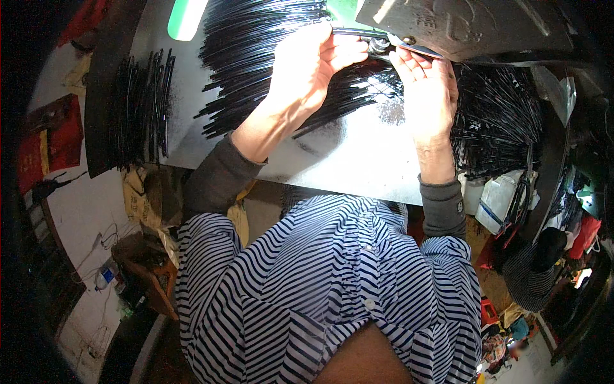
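Observation:
A thin black rod [358, 32] runs sideways from my left hand [300, 67] toward a dark metal machine head [467, 29]. The thumb and fingers of that hand are closed on the rod's left part. Just right of it, a small round metal part [378, 46] sits beneath the machine's edge. My right hand [428, 93] is raised against the machine's lower edge, fingertips bent together. What those fingers pinch is partly covered by the machine. Under and behind my left hand, a large pile of black rods [236, 57] is spread on the pale worktable [256, 159].
Another tangle of black rods [495, 121] lies at the right, and a smaller bundle [144, 105] at the left. A bright lamp [185, 19] is above. A white container [501, 201] stands below right; a brown box [144, 265] is at lower left. A person [534, 272] is at far right.

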`<state>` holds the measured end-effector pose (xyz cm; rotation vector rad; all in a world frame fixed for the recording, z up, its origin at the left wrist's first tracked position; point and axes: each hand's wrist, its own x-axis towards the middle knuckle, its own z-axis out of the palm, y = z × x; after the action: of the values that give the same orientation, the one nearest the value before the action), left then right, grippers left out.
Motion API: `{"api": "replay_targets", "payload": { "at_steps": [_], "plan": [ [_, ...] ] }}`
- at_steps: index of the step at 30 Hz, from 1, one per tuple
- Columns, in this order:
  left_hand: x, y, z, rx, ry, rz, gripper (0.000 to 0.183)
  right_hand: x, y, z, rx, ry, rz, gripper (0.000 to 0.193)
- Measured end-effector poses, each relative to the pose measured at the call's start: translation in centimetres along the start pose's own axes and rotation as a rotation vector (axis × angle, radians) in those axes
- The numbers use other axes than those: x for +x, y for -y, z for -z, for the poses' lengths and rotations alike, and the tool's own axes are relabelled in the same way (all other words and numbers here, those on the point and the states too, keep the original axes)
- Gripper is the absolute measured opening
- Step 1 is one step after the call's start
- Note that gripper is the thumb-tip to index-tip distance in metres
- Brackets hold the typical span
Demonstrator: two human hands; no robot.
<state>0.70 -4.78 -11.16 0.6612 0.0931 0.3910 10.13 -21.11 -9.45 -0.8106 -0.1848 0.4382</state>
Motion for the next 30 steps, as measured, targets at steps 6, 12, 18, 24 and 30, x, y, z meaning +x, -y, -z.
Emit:
{"api": "replay_targets", "payload": {
  "at_steps": [6, 12, 18, 24, 30],
  "plan": [
    [-0.2, 0.6, -0.5, 0.002, -0.01, -0.075, 0.028, -0.4, 0.0, -0.7, -0.036, -0.052, 0.026, 0.026],
    [-0.4, 0.7, 0.0, -0.02, 0.042, -0.135, 0.023, -0.6, -0.2, -0.9, -0.058, -0.038, 0.036, 0.03],
    [-0.4, 1.1, 1.7, 0.151, 0.197, -0.156, 0.043, -0.5, -0.3, -0.1, -0.096, -0.001, 0.051, 0.03],
    [0.7, 0.0, 0.4, 0.097, 0.142, -0.036, 0.038, -0.3, 0.0, 0.8, -0.07, -0.01, 0.067, 0.028],
    [1.2, -1.4, 1.6, 0.064, 0.033, 0.104, 0.027, -0.9, -1.2, -0.4, 0.018, -0.047, 0.081, 0.026]
  ]
}}
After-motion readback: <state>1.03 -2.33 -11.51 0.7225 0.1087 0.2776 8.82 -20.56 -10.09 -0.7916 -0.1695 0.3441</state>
